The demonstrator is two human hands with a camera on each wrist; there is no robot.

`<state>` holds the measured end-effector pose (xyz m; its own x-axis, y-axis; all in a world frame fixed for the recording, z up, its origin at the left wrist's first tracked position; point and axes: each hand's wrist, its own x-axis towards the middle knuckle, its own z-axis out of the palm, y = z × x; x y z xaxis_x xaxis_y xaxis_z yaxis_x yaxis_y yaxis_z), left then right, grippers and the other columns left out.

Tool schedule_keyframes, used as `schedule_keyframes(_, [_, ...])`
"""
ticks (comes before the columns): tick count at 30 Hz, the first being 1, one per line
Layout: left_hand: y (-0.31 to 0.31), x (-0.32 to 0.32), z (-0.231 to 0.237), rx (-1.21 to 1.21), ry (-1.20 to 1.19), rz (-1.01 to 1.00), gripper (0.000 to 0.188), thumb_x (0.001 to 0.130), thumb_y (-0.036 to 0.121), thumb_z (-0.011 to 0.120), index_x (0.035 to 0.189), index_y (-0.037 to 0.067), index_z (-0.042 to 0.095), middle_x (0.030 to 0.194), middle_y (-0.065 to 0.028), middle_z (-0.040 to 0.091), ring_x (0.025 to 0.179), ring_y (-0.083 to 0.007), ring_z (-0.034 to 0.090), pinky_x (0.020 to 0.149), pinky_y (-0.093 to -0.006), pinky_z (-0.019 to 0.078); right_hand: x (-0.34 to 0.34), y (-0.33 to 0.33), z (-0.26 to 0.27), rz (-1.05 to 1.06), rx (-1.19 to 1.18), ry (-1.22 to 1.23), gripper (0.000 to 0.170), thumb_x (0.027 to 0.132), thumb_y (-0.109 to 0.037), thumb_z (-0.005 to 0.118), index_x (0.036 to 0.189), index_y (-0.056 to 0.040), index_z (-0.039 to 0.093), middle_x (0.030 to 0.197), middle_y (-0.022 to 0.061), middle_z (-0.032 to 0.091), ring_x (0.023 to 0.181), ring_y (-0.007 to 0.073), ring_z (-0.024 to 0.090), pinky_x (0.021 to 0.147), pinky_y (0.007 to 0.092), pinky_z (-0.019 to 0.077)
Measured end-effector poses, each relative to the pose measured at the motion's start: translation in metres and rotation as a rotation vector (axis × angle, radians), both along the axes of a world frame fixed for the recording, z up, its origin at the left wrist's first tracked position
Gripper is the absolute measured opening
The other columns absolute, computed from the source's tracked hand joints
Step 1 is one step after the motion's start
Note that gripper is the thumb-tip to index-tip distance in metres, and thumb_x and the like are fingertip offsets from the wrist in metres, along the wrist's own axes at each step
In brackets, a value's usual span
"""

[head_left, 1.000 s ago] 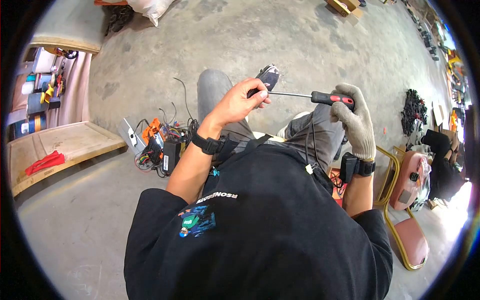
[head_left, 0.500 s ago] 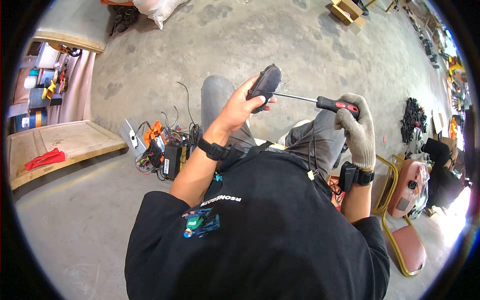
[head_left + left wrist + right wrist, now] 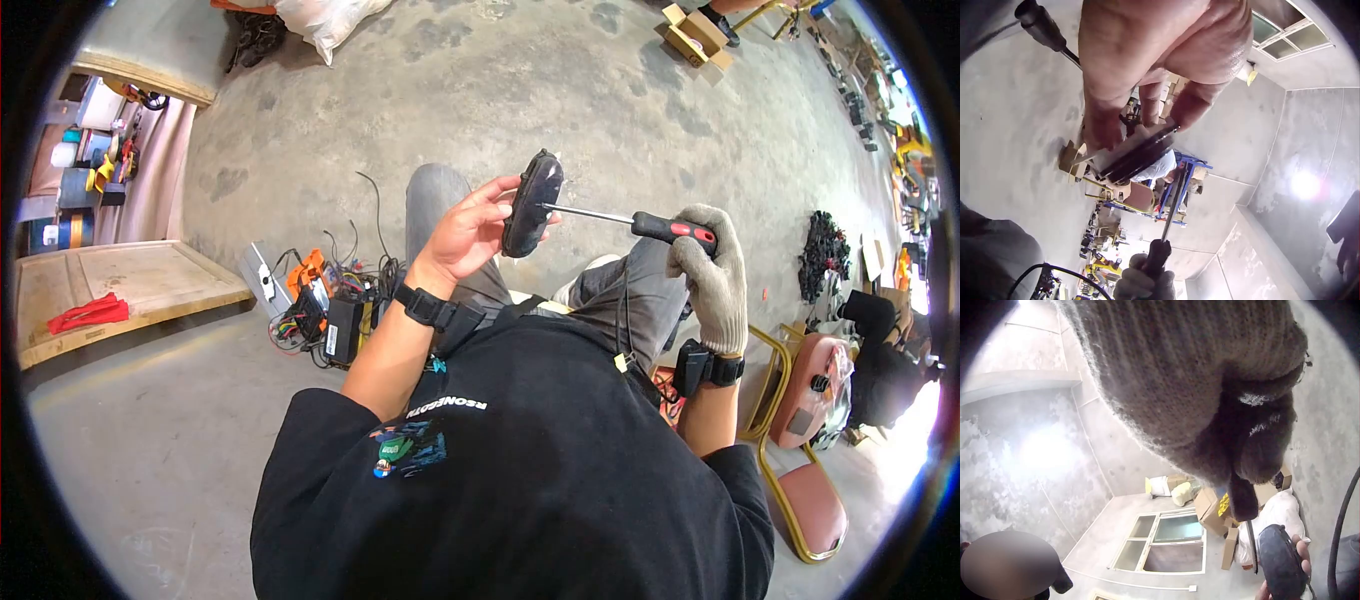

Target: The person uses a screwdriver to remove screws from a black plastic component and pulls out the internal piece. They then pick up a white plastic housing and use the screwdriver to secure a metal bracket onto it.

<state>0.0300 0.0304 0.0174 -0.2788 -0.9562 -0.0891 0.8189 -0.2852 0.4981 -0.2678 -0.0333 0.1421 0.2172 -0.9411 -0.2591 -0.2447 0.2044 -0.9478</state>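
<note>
Black oval casing (image 3: pixel 534 205) sits at the fingertips of the left hand (image 3: pixel 468 232), on its right side, long axis pointing roughly away from the black shirt (image 3: pixel 520 480), broad dark face turned toward the right hand (image 3: pixel 722 278). Left hand: bare, narrow grip, casing held between thumb and fingers, a fingertip showing past its far side. Judged reason: holding by the edge probably leaves the face free for the tool, while the fingers brace it from behind.

Right hand: gloved, fingers curled round the black-and-red handle of a screwdriver (image 3: pixel 652 226); the glove likely helps against slipping. Shaft runs from this hand across toward the left, tip ending near the middle of the casing's face in the head view. Contact, or seating in a recess: cannot tell; no screw head made out. Shaft lies roughly square to the face, presumably so that any push would go straight in rather than skid.

Surroundings: to the left of the left hand and nearer the shirt, a heap of cables and electronics (image 3: pixel 343 325); farther left, a red cloth (image 3: pixel 88 313) on a wooden board (image 3: pixel 190 275). To the right of the right hand, a pink chair (image 3: pixel 806 385)
</note>
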Motion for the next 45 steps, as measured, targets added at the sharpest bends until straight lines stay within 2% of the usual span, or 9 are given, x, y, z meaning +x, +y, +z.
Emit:
schedule_keyframes(2, [0.001,0.001,0.0,0.039,-0.033,0.014,0.056,0.096,0.007,0.055,0.149,0.007,0.037,0.139,-0.0267,0.051,0.128,-0.0444,0.053,0.105,-0.0489,0.048,0.0,0.001,-0.003,-0.004,-0.006,-0.021,0.029,0.084,-0.006,0.063,0.111,0.0013,0.057,0.079,0.006,0.059,0.069,0.0126,0.058,0.065,0.0271,0.0486])
schedule_keyframes(5, [0.002,0.006,0.001,0.057,-0.079,-0.028,0.058,0.097,0.01,0.057,0.15,0.007,0.034,0.139,-0.0248,0.052,0.129,-0.0415,0.053,0.105,-0.0456,0.0485,0.0,0.0,-0.004,0.001,-0.015,-0.047,0.028,0.083,-0.004,0.063,0.11,0.0013,0.057,0.079,0.0061,0.06,0.068,0.0126,0.058,0.065,0.0274,0.0491])
schedule_keyframes(15, [0.002,0.002,-0.004,0.017,-0.087,0.033,0.063,0.096,0.012,0.065,0.15,0.005,0.033,0.137,-0.0177,0.055,0.126,-0.0306,0.057,0.1,-0.0367,0.0499,0.003,0.001,-0.004,0.037,-0.014,-0.038,0.027,0.084,-0.003,0.065,0.11,0.0002,0.058,0.084,0.0059,0.061,0.069,0.012,0.06,0.064,0.027,0.0506])
schedule_keyframes(20, [0.001,0.0,-0.007,0.001,-0.139,0.022,0.065,0.096,0.02,0.067,0.149,0.003,0.034,0.135,-0.0138,0.056,0.122,-0.0238,0.059,0.098,-0.0324,0.0497,0.002,0.001,-0.003,0.058,-0.018,-0.024,0.027,0.085,-0.003,0.066,0.11,-0.0001,0.058,0.084,0.0059,0.061,0.07,0.0117,0.06,0.064,0.0271,0.0507])
schedule_keyframes(32, [0.0,-0.002,-0.009,-0.023,-0.17,0.021,0.073,0.091,0.025,0.072,0.149,0.001,0.034,0.135,-0.012,0.056,0.121,-0.0211,0.059,0.098,-0.0292,0.0491,0.002,0.003,-0.004,0.053,-0.027,-0.02,0.027,0.086,-0.004,0.067,0.111,-0.0009,0.057,0.084,0.0054,0.061,0.071,0.0113,0.06,0.064,0.0268,0.0515])
schedule_keyframes(45, [0.003,-0.005,-0.014,0.032,-0.219,0.06,0.072,0.09,0.026,0.073,0.147,0.001,0.038,0.134,-0.0103,0.057,0.12,-0.0155,0.056,0.103,-0.0278,0.0449,0.003,0.005,-0.002,0.058,-0.034,0.011,0.028,0.086,-0.004,0.067,0.112,-0.0014,0.058,0.085,0.005,0.061,0.074,0.0112,0.06,0.066,0.0268,0.0523])
